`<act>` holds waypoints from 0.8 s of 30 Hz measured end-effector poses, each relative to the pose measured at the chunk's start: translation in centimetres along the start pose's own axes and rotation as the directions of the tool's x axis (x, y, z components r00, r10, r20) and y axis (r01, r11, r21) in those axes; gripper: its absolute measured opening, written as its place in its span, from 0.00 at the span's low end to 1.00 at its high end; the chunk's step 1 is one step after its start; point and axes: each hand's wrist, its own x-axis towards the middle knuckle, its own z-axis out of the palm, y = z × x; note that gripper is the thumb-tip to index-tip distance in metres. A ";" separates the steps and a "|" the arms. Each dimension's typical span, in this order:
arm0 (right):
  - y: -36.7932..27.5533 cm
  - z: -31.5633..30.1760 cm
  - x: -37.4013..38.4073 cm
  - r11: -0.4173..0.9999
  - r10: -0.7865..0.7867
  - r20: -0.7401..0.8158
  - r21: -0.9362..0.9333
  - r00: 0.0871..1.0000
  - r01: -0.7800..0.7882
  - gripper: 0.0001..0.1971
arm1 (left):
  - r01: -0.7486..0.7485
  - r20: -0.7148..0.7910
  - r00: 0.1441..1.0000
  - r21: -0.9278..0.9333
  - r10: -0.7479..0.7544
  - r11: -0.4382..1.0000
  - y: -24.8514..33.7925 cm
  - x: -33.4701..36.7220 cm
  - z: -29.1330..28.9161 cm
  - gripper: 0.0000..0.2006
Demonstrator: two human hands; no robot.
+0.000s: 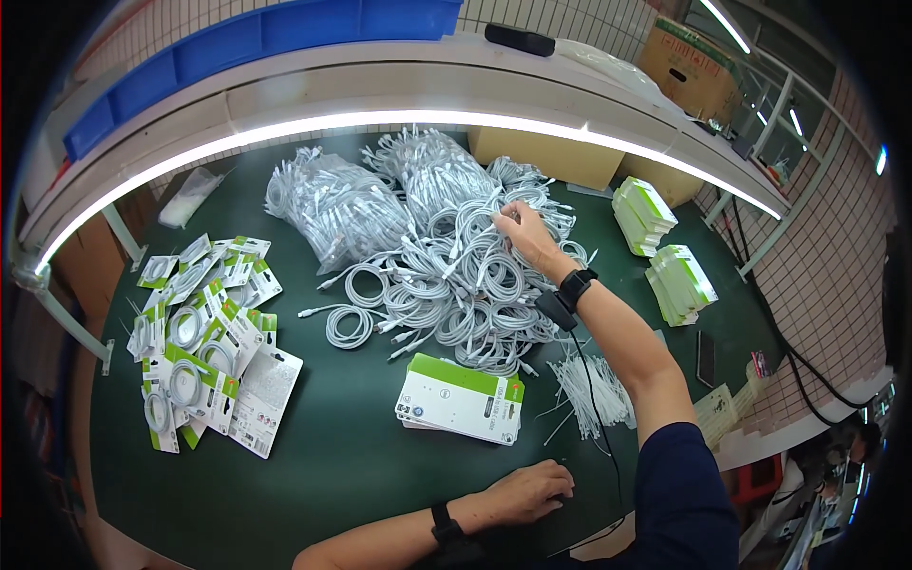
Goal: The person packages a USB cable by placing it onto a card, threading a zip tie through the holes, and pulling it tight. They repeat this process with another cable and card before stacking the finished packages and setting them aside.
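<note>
A heap of coiled white cables (465, 285) lies across the middle of the green table. My right hand (524, 234) reaches over its far part, with fingers bent around a coiled cable at the fingertips; the grip is partly hidden. My left hand (527, 492) rests low on the table near the front edge, fingers loosely bent and holding nothing that I can see. Between my hands, a stack of green and white cards (459, 399) lies flat. Beside it, to the right, white cable ties (591, 389) are spread out.
At the left lies a pile of carded cables (204, 332). Clear bags of cables (339, 211) sit behind the heap. Stacks of green and white cards (681, 283) and a dark phone (705, 358) are at the right. A lit shelf (399, 90) holding a blue bin (256, 43) spans the back.
</note>
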 end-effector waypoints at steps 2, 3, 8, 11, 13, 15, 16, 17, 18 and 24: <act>-1.0 1.5 -0.5 0.992 -0.055 -0.058 -0.114 0.997 0.049 0.28 | 0.008 0.021 1.000 0.023 -0.009 1.000 -0.3 0.2 -0.1 0.11; -1.4 2.3 -0.2 0.975 -0.122 -0.099 -0.197 0.988 0.101 0.28 | 0.013 0.035 0.999 0.031 -0.014 0.999 -0.5 0.1 -0.2 0.11; -4.0 7.0 -1.4 0.937 -0.219 -0.149 -0.308 0.964 0.165 0.28 | 0.047 0.032 0.998 0.030 -0.048 0.998 0.0 0.2 -0.6 0.11; -4.5 8.7 -2.3 0.948 -0.155 -0.012 -0.283 0.988 0.145 0.29 | 0.022 0.004 1.000 0.046 -0.023 0.999 -0.1 0.2 -0.4 0.10; -4.6 9.1 -2.6 0.951 -0.157 -0.004 -0.270 0.988 0.151 0.29 | 0.031 -0.001 1.000 0.030 -0.031 0.999 0.0 0.2 -0.3 0.10; -4.7 9.2 -2.6 0.945 -0.205 0.006 -0.257 0.979 0.200 0.29 | 0.024 -0.023 0.999 0.036 -0.023 0.999 0.0 0.3 -0.3 0.10; -4.8 9.1 -2.5 0.952 -0.185 0.003 -0.249 0.983 0.180 0.29 | 0.037 -0.013 0.999 0.021 -0.037 0.999 -0.1 0.4 -0.3 0.10; -5.1 9.1 -2.5 0.947 -0.233 -0.003 -0.230 0.973 0.226 0.29 | 0.028 -0.036 0.999 0.029 -0.027 0.999 -0.2 0.2 -0.3 0.09; -5.4 9.0 -2.8 0.939 -0.277 -0.012 -0.216 0.961 0.268 0.29 | 0.014 -0.057 0.998 0.035 -0.012 0.999 -0.2 0.2 -0.1 0.09; -5.9 9.9 -4.4 0.882 -0.385 -0.019 -0.303 0.923 0.362 0.29 | 0.006 -0.042 0.999 0.030 -0.004 1.000 0.5 0.6 -0.2 0.09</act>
